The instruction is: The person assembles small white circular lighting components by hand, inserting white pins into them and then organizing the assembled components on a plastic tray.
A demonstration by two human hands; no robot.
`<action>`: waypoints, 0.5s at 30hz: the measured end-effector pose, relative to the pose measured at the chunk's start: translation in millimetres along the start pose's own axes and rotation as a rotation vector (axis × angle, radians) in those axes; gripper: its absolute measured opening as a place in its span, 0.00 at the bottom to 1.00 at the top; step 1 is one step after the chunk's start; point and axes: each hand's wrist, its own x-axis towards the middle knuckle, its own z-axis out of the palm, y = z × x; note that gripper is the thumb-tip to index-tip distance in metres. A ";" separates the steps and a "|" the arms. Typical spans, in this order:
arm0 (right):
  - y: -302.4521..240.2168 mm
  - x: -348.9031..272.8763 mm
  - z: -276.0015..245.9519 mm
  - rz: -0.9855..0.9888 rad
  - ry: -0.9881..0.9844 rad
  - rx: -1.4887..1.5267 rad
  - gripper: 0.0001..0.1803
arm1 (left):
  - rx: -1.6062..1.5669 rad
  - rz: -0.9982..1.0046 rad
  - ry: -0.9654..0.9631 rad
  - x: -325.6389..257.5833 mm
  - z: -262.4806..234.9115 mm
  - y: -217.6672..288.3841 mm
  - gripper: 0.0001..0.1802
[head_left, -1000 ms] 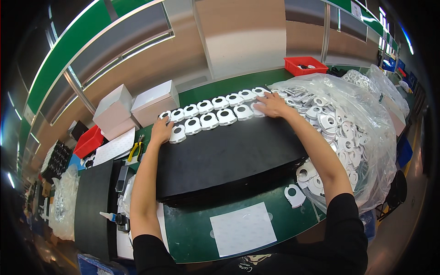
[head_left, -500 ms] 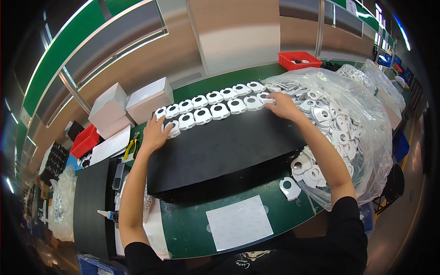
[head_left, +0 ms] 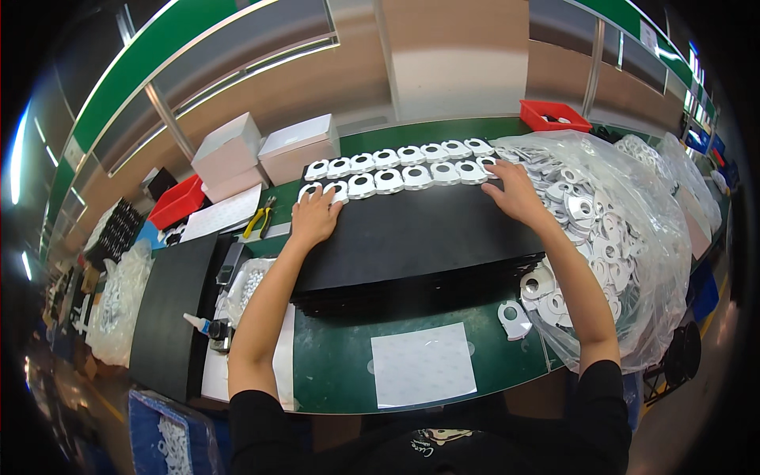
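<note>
Two rows of white plastic parts (head_left: 388,180), each with a round hole, lie along the far side of a stack of black panels (head_left: 412,229). At the left end of the near row, my left hand (head_left: 315,215) rests with its fingers spread, touching the end parts. My right hand (head_left: 514,192) is at the other end of that row, its fingertips against the last part and its thumb apart. Neither hand is closed round anything. The fingers partly hide the end parts.
A clear plastic bag (head_left: 661,229) of loose white parts stands right of the stack. One loose part (head_left: 514,321) and a white sheet (head_left: 423,366) lie in front. At left are yellow-handled pliers (head_left: 258,219), a red tray (head_left: 176,202), white boxes (head_left: 299,146) and a black panel (head_left: 170,309).
The whole view has shifted, so the table sits further right. My left hand now lies over the near row's left end, off the far row. My right hand stays at the right end.
</note>
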 end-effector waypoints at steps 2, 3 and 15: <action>-57.3 -7.8 -31.7 -0.113 0.011 0.227 0.18 | 0.003 -0.052 -0.046 -13.8 -9.4 -4.7 0.29; -89.7 -15.8 -53.8 -0.198 0.064 0.349 0.17 | 0.007 -0.051 -0.009 -22.2 -13.5 -6.3 0.31; -313.7 -212.6 -230.8 -0.998 -0.652 2.220 0.27 | -0.521 0.096 0.471 -298.5 -109.6 11.0 0.29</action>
